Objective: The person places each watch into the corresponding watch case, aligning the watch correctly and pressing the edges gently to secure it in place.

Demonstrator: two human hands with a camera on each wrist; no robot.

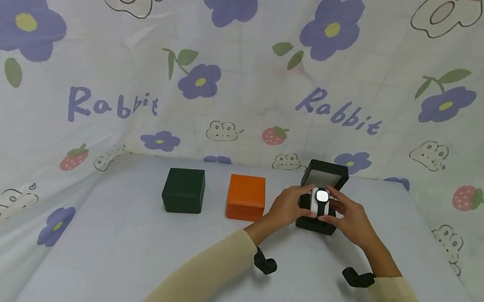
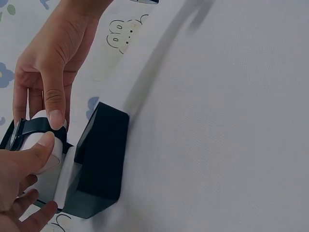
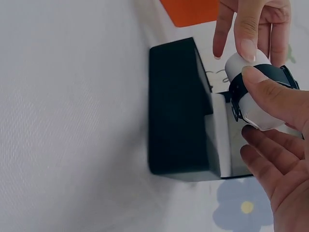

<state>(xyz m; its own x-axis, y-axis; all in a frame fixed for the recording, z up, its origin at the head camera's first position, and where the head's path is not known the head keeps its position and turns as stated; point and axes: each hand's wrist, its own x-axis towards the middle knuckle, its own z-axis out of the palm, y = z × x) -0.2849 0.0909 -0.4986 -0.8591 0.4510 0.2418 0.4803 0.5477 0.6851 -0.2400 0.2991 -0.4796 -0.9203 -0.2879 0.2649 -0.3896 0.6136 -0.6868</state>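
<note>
A wristwatch (image 1: 322,196) with a black strap is wrapped around a white watch cushion (image 3: 260,115). Both hands hold it above the open black watch box (image 1: 315,226), whose lid (image 1: 341,174) stands raised at the back. My left hand (image 1: 285,206) grips the cushion's left end between thumb and fingers. From the other side, my right hand (image 1: 351,222) pinches it, its thumb on the cushion next to the strap in the right wrist view. The pale inside of the box shows below the cushion in both wrist views.
To the left of the black box stands a closed orange box (image 1: 246,197), and farther left a closed dark green box (image 1: 184,190). A white cloth (image 1: 129,256) covers the table. Behind it hangs a curtain (image 1: 248,75) printed with flowers and rabbits.
</note>
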